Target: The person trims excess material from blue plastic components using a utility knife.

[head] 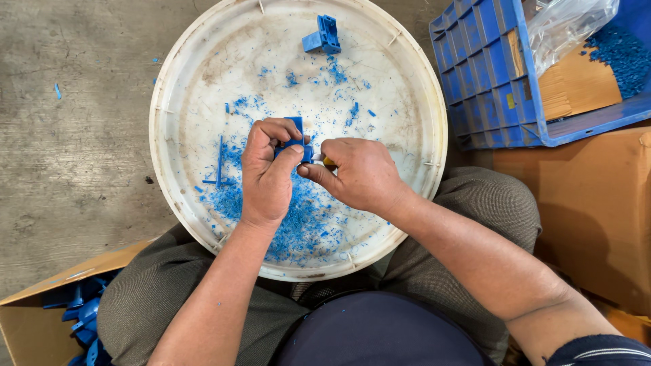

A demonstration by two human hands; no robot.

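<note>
Trimming a moulded part over a round white tray (pixel 203 81) resting on the lap. The left hand (pixel 266 177) grips a blue plastic part (pixel 296 133) near the tray's centre; the right hand (pixel 359 175) pinches a small yellow-handled blade (pixel 324 160) against the part's edge. Good practice, judged from the grip: short, shallow strokes directed away from the holding fingers. One further blue part (pixel 323 36) lies at the tray's far edge; shavings (pixel 298 220) are too many to count; one blue crate (pixel 485 74) stands at right.
</note>
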